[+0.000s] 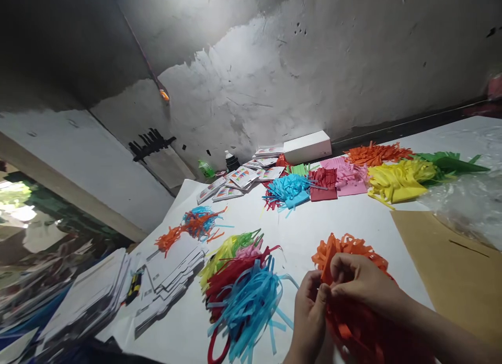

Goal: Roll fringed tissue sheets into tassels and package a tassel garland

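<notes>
Orange fringed paper (353,245) is between my hands at the table's near right, its cut strips hanging and spreading below them. My left hand (309,314) is closed, thumb and fingers pinching the paper's uncut upper part from the left. From the right, my right hand (363,285) pinches the same part, its fingertips close to my left thumb. The exact grip is partly hidden behind the fingers. Left of my hands lies a heap of paper tassels, with blue strips (251,301) in front, red strips (223,280) behind and yellow strips (219,257) farthest out.
Folded fringed papers, blue (292,189), dark red (323,184), pink (347,175) and yellow (400,181), line the table's far side. Behind them stands a white box (308,147) near printed packets (243,177). Brown cardboard (451,270) lies right; a cutter (134,286) lies left beside white sheets (168,285).
</notes>
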{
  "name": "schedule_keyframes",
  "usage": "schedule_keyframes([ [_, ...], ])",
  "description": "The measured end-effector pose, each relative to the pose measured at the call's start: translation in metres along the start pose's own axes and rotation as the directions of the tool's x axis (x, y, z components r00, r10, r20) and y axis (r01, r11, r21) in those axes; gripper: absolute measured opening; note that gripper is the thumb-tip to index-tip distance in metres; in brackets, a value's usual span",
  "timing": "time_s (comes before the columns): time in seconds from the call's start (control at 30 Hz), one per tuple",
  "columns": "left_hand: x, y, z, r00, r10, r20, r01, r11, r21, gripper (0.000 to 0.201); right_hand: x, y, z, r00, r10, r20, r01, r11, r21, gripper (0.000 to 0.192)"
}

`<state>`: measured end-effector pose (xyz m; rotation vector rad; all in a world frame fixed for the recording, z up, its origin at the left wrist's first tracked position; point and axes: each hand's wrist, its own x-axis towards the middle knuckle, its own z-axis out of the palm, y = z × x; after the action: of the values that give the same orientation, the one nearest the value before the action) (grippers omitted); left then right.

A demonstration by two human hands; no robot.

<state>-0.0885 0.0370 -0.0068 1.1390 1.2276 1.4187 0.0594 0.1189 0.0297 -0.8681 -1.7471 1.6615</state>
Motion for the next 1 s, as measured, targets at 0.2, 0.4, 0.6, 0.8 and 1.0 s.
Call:
schedule_keyframes([
  [0.2, 0.000, -0.004, -0.008, 0.999, 0.042, 0.000, -0.042, 0.997, 0.067, 0.033, 0.005, -0.002, -0.009, 0.999, -0.012, 0.037, 0.012, 1.000, -0.007, 0.015],
  [0.4, 0.002, 0.000, -0.006, 0.998, 0.056, 0.025, -0.058, 0.996, 0.064, 0.044, -0.008, -0.009, 0.001, 0.947, -0.317, 0.054, 0.315, 0.881, -0.354, 0.017],
  [0.6, 0.007, 0.011, -0.011, 0.987, 0.133, 0.095, -0.161, 0.882, 0.443, 0.020, -0.004, 0.000, 0.001, 0.885, -0.464, 0.043, 0.351, 0.604, -0.715, 0.031],
  [0.8, 0.009, 0.005, -0.032, 0.885, 0.439, 0.154, -0.413, 0.591, 0.693, 0.039, 0.002, -0.001, -0.012, 0.948, -0.314, -0.059, 0.210, 0.750, -0.627, 0.023],
  [1.0, 0.002, 0.010, -0.035, 0.773, 0.616, 0.154, -0.545, 0.519, 0.659, 0.030, 0.006, -0.005, -0.029, 0.931, -0.260, -0.256, 0.109, 0.868, -0.484, 0.028],
])
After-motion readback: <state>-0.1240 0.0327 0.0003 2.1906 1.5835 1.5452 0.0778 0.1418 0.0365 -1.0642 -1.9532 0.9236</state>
